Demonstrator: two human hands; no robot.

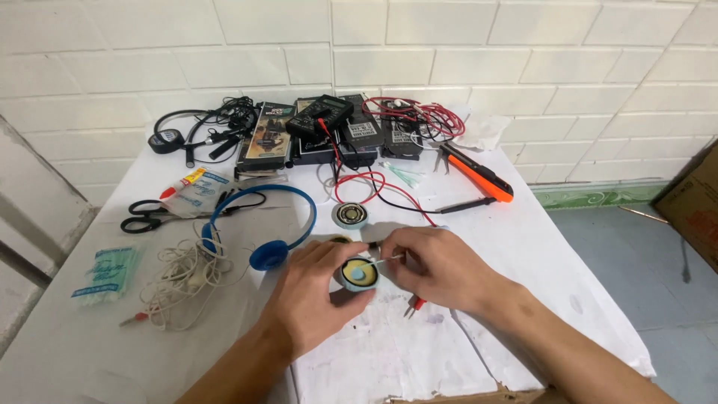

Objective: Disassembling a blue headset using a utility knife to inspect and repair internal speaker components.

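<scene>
White paper covers the counter [90, 352] on which we work; near its front edge our left hand [310, 295] curls its fingers closed around a small round speaker unit [358, 274], pale blue at the rim with a blue centre, holding it just above the paper; our right hand [437, 265] pinches a thin cotton swab [380, 261] between thumb and forefinger, its tip resting on the face of the unit; both hands are thus shut on what they hold, and they sit close together, almost touching. Just behind the hands lies a second round speaker disc [350, 215]; to the left lie blue headphones [262, 224], a tangle of white earphone cable [183, 277], black scissors [146, 217], a glue tube [183, 182] and a packet of cotton swabs [106, 273]. At the back of the counter we see a black multimeter [320, 114] with red and black leads [374, 187], several dark boxes [265, 142], and an orange-handled tool [479, 173] to the right.
</scene>
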